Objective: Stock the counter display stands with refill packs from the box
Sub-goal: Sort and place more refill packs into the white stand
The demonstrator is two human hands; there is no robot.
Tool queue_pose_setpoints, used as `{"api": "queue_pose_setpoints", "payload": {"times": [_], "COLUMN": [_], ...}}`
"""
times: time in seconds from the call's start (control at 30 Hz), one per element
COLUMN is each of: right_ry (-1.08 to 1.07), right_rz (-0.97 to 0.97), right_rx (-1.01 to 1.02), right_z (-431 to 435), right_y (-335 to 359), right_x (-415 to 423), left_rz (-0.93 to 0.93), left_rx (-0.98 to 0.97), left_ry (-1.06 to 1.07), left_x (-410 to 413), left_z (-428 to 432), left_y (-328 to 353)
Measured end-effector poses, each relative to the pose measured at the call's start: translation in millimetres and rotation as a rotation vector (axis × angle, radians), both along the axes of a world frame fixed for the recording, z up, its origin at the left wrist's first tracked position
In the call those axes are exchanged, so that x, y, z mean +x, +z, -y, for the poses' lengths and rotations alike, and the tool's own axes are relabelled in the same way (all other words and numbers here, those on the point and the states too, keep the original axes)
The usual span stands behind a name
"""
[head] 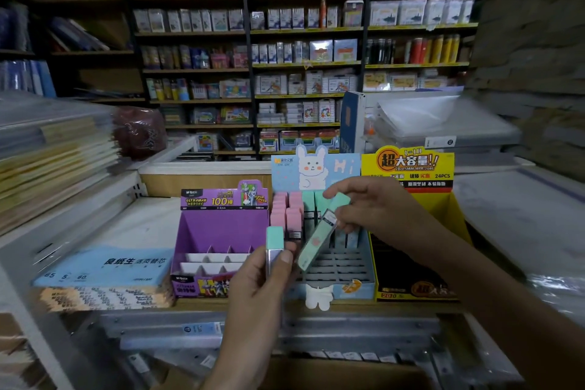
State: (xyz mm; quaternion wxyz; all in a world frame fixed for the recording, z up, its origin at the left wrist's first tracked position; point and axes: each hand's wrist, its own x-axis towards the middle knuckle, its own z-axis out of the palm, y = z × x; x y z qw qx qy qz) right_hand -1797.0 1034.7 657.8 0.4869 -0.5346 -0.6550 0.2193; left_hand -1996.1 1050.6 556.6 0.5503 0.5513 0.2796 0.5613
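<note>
My left hand point(259, 288) grips a mint-capped refill pack point(274, 244) upright, in front of the counter stands. My right hand point(364, 209) pinches a second mint refill pack point(318, 239), tilted, above the blue rabbit display stand point(340, 290). That stand holds pink packs point(289, 215) and mint packs point(313, 204) in its back rows; its front slots are bare. A purple display stand point(221, 231) to the left shows open white slots. A yellow display stand point(411, 263) is on the right.
A blue pad pack point(104, 266) lies on stacked paper at the counter's left. A brown cardboard box point(316, 374) sits below the counter edge. Stacked notebooks point(53, 161) rise at left, plastic-wrapped goods point(443, 123) at right. Stocked shelves point(300, 73) fill the background.
</note>
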Motion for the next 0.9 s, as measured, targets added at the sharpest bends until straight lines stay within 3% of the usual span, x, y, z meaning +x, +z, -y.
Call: {"api": "queue_pose_setpoints", "payload": {"times": [0.23, 0.9], "right_ry": [-0.166, -0.199], "right_rz": [0.353, 0.477], "right_rx": [0.229, 0.323], "right_z": [-22.1, -47.7], "right_y": [-4.5, -24.9], "right_x": [7.0, -1.3], "left_rz": [0.02, 0.096], "left_rx": [-0.011, -0.097], "left_ry": [0.012, 0.041], "left_x": [-7.5, -7.2], "left_z": [-3.8, -11.7], "left_y": [13.6, 21.7]}}
